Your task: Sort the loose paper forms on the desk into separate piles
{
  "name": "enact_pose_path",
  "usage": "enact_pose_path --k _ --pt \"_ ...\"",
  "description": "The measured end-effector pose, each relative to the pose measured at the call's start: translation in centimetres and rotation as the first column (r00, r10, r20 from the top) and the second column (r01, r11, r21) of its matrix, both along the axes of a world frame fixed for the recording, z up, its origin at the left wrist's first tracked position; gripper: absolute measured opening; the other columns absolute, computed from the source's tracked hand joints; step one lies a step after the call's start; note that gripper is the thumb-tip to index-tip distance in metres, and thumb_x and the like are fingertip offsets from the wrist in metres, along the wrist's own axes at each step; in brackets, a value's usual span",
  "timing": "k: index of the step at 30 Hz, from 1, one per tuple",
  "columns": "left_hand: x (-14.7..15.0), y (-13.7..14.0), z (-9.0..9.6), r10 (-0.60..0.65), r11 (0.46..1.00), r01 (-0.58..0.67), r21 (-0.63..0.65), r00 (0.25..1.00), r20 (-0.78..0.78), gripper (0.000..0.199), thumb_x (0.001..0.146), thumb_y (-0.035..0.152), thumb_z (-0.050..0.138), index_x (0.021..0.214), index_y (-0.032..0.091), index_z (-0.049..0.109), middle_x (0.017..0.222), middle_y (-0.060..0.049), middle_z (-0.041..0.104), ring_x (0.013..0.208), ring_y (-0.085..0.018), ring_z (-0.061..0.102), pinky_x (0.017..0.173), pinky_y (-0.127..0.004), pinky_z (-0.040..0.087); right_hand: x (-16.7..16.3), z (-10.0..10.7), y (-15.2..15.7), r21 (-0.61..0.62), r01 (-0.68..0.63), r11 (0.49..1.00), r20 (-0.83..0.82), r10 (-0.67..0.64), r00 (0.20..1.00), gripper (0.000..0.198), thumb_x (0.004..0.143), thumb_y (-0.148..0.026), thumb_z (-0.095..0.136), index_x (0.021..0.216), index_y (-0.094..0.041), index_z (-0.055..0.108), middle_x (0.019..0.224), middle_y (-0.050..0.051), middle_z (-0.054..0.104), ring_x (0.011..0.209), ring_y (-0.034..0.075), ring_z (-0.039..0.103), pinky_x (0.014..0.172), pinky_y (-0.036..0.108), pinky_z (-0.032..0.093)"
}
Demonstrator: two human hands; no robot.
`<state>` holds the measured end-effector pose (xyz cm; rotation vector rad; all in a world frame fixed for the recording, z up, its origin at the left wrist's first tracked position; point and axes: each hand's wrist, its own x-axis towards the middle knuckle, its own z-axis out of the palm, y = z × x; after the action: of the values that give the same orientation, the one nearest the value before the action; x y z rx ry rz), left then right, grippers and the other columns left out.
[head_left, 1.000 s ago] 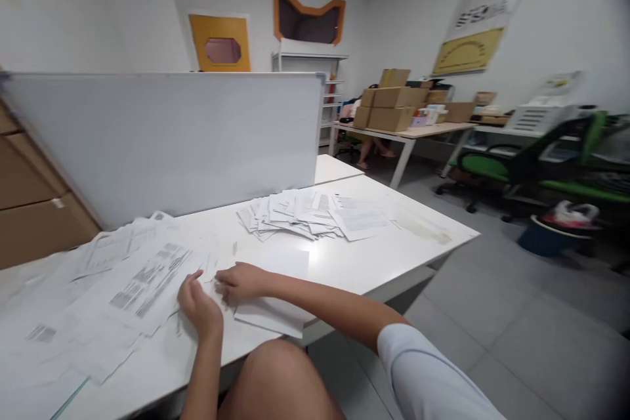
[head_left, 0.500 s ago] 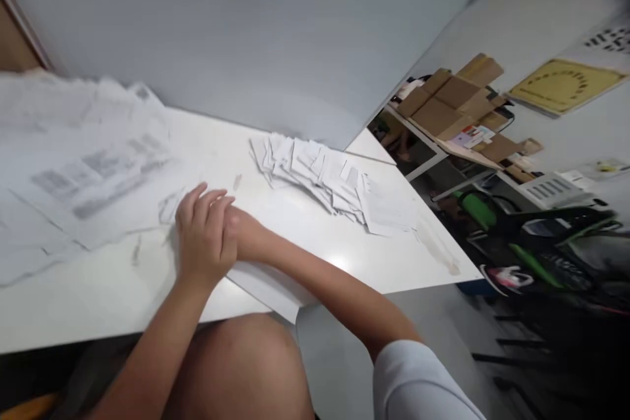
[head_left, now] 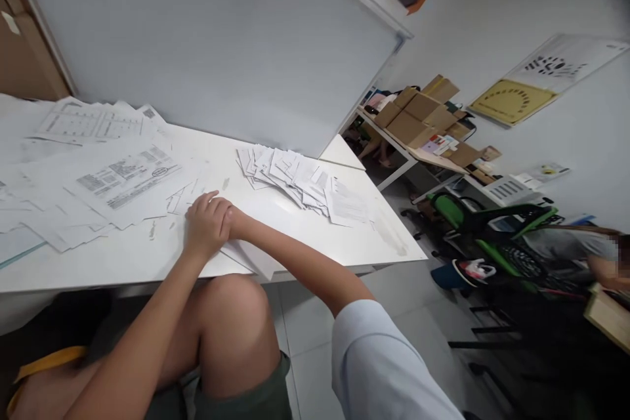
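My left hand [head_left: 209, 220] lies on top of my right hand [head_left: 235, 220] near the table's front edge, its fingers curled over the back of it. Most of the right hand, its fingers included, is hidden beneath the left. Under both hands lies a white sheet of paper [head_left: 251, 257], one corner of it sticking out past the table edge. Just beyond my hands are small paper pieces with printed lines [head_left: 182, 197]. To the right, a fanned row of folded papers [head_left: 290, 174] rests against the foot of the board.
Loose printed sheets [head_left: 118, 177] are heaped across the left of the white table [head_left: 197, 144]. A grey-white board [head_left: 221, 33] rises behind it. Rightward are a green-and-black chair [head_left: 447, 210], a dark blue bin [head_left: 445, 274], cardboard boxes [head_left: 408, 115] on another table, and a person [head_left: 566, 243] seated.
My view has swung right and drawn back, showing more of the room, the bin and the seated person. My hands stay stacked on the paper at the table edge.
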<state>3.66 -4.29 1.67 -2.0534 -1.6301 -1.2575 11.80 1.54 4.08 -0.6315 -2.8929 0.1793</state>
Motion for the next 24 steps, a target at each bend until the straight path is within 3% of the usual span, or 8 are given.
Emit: enact_pose_path --k 3,7,9,11,14,18,21,24 --pt "-0.1 -0.4 -0.1 0.022 0.997 -0.021 0.075 1.000 -0.013 0.035 0.089 0.028 0.037 0.114 0.013 0.056 0.118 -0.016 0.059 0.122 -0.030 0.046 0.104 -0.047 0.035 1.2 2.8 -0.4 -0.023 -0.102 0.995 0.027 0.103 0.994 0.042 0.092 -0.027 0.050 0.134 -0.025 0.044 0.140 0.000 0.048 0.129 0.015 0.041 0.103 0.030 0.039" --pt "-0.5 -0.4 -1.0 0.061 0.975 -0.061 0.215 0.998 0.007 0.047 0.091 0.034 0.042 0.132 0.012 0.042 0.136 -0.020 0.046 0.133 -0.031 0.036 0.107 -0.049 0.033 5.6 3.4 -1.9 -0.041 0.213 0.976 -0.230 -0.217 0.949 0.050 0.098 -0.038 0.033 0.145 -0.023 0.030 0.147 0.005 0.042 0.134 0.017 0.038 0.102 0.033 0.042" --pt "-0.5 -0.2 -1.3 0.012 0.991 -0.003 0.131 0.998 -0.064 0.044 0.091 0.035 0.043 0.130 0.013 0.045 0.136 -0.019 0.047 0.132 -0.030 0.037 0.107 -0.048 0.034 9.2 1.6 -3.3 -0.050 0.337 0.940 -0.238 -0.339 0.910 0.055 0.097 -0.045 0.033 0.145 -0.019 0.033 0.146 0.010 0.044 0.134 0.020 0.039 0.106 0.038 0.037" --pt "-0.4 -0.2 -1.4 -0.030 1.000 0.029 -0.004 0.991 -0.132 0.034 0.092 0.033 0.042 0.118 0.016 0.056 0.130 -0.016 0.054 0.131 -0.030 0.039 0.107 -0.049 0.032 13.6 -1.4 -5.3 -0.002 0.322 0.947 -0.108 -0.321 0.941 0.061 0.094 -0.051 0.037 0.146 -0.018 0.034 0.149 0.011 0.039 0.138 0.025 0.032 0.110 0.043 0.031" --pt "0.0 -0.6 -1.3 -0.071 0.987 0.040 -0.154 0.978 -0.198 0.025 0.091 0.036 0.045 0.093 0.020 0.065 0.117 -0.010 0.063 0.131 -0.031 0.039 0.110 -0.055 0.024 20.5 -6.6 -8.3 0.177 0.326 0.929 -0.019 -0.328 0.944 0.075 0.088 -0.056 0.046 0.150 -0.020 0.022 0.149 0.014 0.037 0.137 0.029 0.034 0.108 0.049 0.031" --pt "0.6 -1.2 -1.4 -0.136 0.965 0.078 -0.252 0.965 -0.223 0.033 0.086 0.049 0.054 0.097 0.020 0.064 0.124 -0.010 0.060 0.136 -0.031 0.033 0.114 -0.054 0.017 27.7 -11.0 -11.2 0.455 0.420 0.785 -0.251 -0.340 0.906 0.066 0.091 -0.032 0.045 0.151 -0.023 0.019 0.130 0.014 0.058 0.111 0.028 0.058 0.091 0.042 0.045" --pt "0.7 -1.2 -1.7 -0.163 0.937 0.090 -0.336 0.967 -0.196 0.040 0.082 0.055 0.057 0.095 0.019 0.065 0.111 -0.010 0.064 0.130 -0.030 0.040 0.112 -0.050 0.023 30.4 -9.8 -12.4 0.551 0.408 0.728 -0.308 -0.277 0.910 0.066 0.087 -0.009 0.035 0.150 -0.026 0.022 0.106 0.009 0.069 0.086 0.023 0.065 0.079 0.036 0.048" --pt "0.7 -1.0 -1.9 -0.211 0.921 0.133 -0.367 0.961 -0.181 0.043 0.078 0.060 0.059 0.091 0.019 0.065 0.104 -0.009 0.066 0.121 -0.029 0.048 0.110 -0.047 0.026 29.4 -5.3 -12.3 0.616 0.468 0.633 -0.442 -0.214 0.871 0.069 0.083 0.000 0.030 0.148 -0.022 0.031 0.098 0.010 0.070 0.081 0.022 0.066 0.077 0.034 0.050"
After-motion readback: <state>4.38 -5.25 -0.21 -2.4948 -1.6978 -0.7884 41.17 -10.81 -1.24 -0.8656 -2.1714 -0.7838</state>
